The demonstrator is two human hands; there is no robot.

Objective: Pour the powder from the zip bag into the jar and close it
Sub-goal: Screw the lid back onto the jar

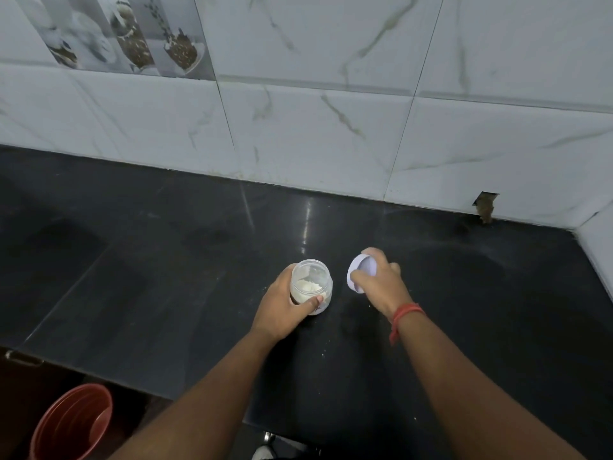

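Jar: small clear plastic jar (pixel 311 283), round-shouldered and open-mouthed, standing upright on the glossy black stone countertop (pixel 166 260).
Contents: pale cream powder (pixel 310 286) heaped in the bottom, clumpy.
Writing: dark print low on the jar's wall, too blurred to read.
Left hand (pixel 285 308): wrapped round the jar, thumb across the near wall, fingers behind.
Lid: round white plastic lid (pixel 362 272), tilted on edge, hollow side towards the jar.
Right hand (pixel 381 283): gripping the lid just beside the jar, clear of its mouth; red thread band (pixel 403 315) at the wrist.
Backdrop: white marble-veined wall tiles (pixel 331 127); red plastic bucket (pixel 71 423) lower left.
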